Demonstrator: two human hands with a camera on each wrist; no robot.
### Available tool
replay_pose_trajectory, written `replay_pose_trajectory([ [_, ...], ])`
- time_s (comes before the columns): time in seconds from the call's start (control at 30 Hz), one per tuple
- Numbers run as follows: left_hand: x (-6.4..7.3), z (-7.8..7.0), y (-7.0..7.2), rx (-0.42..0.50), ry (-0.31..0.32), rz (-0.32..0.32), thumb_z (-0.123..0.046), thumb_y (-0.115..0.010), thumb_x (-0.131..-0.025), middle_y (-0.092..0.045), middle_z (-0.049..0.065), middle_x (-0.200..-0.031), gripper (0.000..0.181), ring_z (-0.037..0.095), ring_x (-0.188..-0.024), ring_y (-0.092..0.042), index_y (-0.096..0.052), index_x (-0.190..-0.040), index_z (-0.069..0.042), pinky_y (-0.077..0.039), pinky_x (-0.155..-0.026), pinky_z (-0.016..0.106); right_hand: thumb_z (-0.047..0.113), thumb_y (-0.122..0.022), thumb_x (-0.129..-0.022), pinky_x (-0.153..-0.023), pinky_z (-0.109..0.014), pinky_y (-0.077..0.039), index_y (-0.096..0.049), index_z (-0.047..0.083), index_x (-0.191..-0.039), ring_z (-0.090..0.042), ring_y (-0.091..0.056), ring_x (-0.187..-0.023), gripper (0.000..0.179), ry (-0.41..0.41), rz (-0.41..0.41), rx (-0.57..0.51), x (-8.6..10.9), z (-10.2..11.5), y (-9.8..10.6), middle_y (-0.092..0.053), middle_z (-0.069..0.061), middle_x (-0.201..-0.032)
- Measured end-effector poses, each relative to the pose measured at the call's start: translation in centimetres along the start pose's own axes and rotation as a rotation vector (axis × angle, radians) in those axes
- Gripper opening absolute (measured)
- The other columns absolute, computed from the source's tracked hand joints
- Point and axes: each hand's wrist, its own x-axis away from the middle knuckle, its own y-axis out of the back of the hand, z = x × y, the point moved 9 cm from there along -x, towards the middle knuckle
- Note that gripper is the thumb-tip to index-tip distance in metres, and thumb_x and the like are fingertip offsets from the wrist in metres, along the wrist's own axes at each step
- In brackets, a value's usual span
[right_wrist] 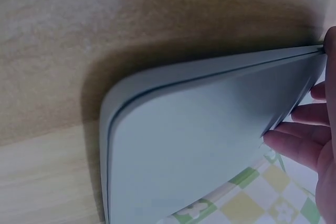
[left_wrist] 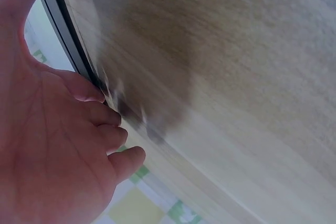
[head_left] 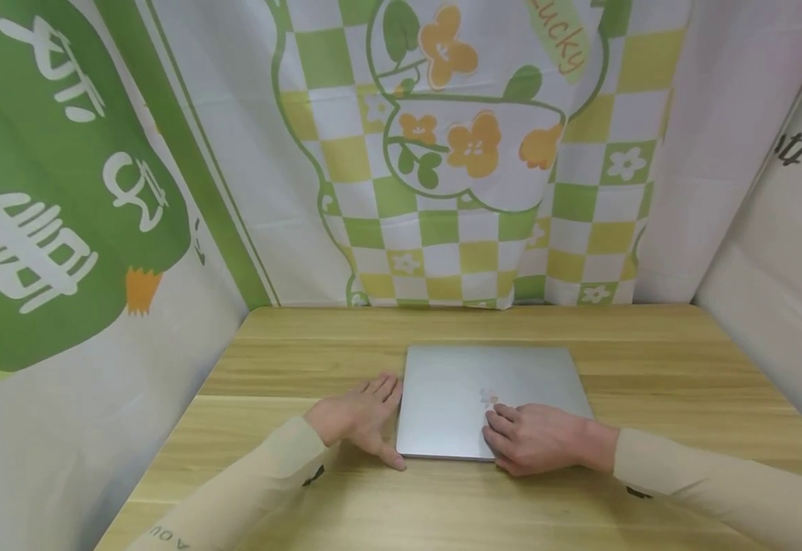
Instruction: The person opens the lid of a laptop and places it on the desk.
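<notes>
A closed silver laptop [head_left: 442, 398] lies flat on the wooden table, a small flower-like logo in the middle of its lid. Beside its left edge is my left hand [head_left: 366, 419], fingers straight and thumb spread toward the front left corner. The left wrist view shows this palm [left_wrist: 52, 145] next to the laptop's dark side edge [left_wrist: 65, 32]. My right hand [head_left: 542, 440] holds the front edge of the laptop, its bent fingers on the lid. In the right wrist view, the right thumb [right_wrist: 331, 43] is at the seam below the lid [right_wrist: 173, 145].
The wooden table [head_left: 291, 344] extends around the laptop on all sides. Behind it hangs a checkered green, yellow and white cloth [head_left: 442, 229]. A printed green and white curtain [head_left: 50, 191] hangs at the left, and a pale one [head_left: 787, 252] at the right.
</notes>
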Motion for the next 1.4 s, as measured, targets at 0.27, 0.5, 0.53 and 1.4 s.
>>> replay_pose_trajectory([
  [0.27, 0.0, -0.1, 0.1, -0.003, -0.005, 0.002, -0.082, -0.063, -0.07, -0.003, 0.018, -0.165, 0.13, 0.031, -0.154, -0.005, -0.011, -0.157, -0.001, -0.015, -0.126, 0.044, 0.042, -0.049, -0.098, -0.063, -0.024, -0.058, -0.066, 0.009, -0.108, -0.017, -0.069, -0.089, 0.039, 0.031, -0.07, 0.016, 0.0, 0.1, 0.5, -0.07, -0.005, -0.1],
  [0.5, -0.3, 0.0, -0.3, -0.003, -0.01, 0.009, -0.083, -0.061, -0.069, -0.002, 0.018, -0.165, 0.13, 0.03, -0.154, -0.004, -0.01, -0.157, -0.002, -0.014, -0.126, 0.043, 0.042, -0.053, -0.097, -0.063, -0.024, -0.059, -0.067, 0.009, -0.108, -0.017, -0.07, -0.09, 0.037, 0.039, -0.078, 0.006, 0.1, 0.1, 0.7, -0.071, -0.005, -0.1],
  [0.53, -0.3, 0.0, -0.3, 0.0, -0.011, 0.009, -0.083, -0.061, -0.069, -0.002, 0.018, -0.165, 0.13, 0.031, -0.154, -0.004, -0.01, -0.157, -0.002, -0.014, -0.126, 0.043, 0.042, -0.054, -0.096, -0.064, -0.024, -0.059, -0.067, 0.009, -0.108, -0.017, -0.071, -0.09, 0.037, 0.04, -0.078, 0.009, 0.1, 0.1, 0.7, -0.071, -0.005, -0.1],
  [1.4, -0.4, 0.3, -0.3, 0.013, -0.065, -0.041, -0.086, -0.055, -0.071, -0.002, 0.018, -0.165, 0.128, 0.031, -0.154, -0.005, -0.011, -0.157, -0.001, -0.014, -0.126, 0.039, 0.047, -0.051, -0.098, -0.071, -0.028, -0.06, -0.059, 0.015, -0.125, -0.017, -0.067, -0.108, 0.042, -0.084, 0.067, -0.061, 1.1, -0.1, -0.4, -0.067, -0.003, -0.121],
])
